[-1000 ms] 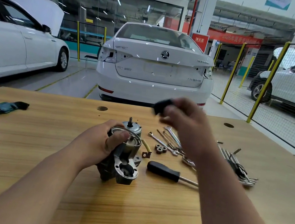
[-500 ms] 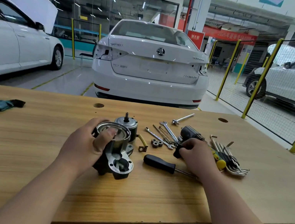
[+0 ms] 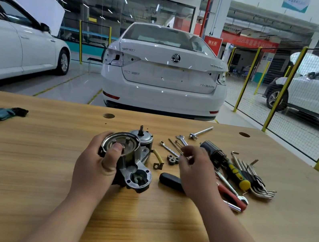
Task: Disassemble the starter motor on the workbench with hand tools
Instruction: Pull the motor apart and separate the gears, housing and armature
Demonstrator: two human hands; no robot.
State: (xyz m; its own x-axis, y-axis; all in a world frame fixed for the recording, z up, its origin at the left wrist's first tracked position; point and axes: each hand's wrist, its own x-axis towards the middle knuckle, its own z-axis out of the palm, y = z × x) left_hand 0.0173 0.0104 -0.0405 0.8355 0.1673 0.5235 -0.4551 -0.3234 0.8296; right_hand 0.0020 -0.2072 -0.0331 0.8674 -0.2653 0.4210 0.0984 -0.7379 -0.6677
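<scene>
Starter motor body [image 3: 136, 177] held in the left hand [image 3: 94, 165] at the middle of the workbench [image 3: 39, 174].

The left hand's fingers wrap the body and its thumb presses into the round open end. The right hand [image 3: 196, 173] hovers just beside it over the black-handled screwdriver [image 3: 169, 180], fingers loosely bent and holding nothing visible. Beyond lie small gears [image 3: 172, 159], a yellow wire [image 3: 157, 157], spanners [image 3: 168, 148], a motor can [image 3: 145, 137] standing upright and a black cylinder [image 3: 210, 148]. To the right lie a yellow-handled screwdriver [image 3: 238, 174] and hex keys [image 3: 259, 185]. A white car [image 3: 159, 91] carries the Skoda badge [image 3: 176, 58]; its boot lettering is blurred, as is the red sign [image 3: 212, 43].
</scene>
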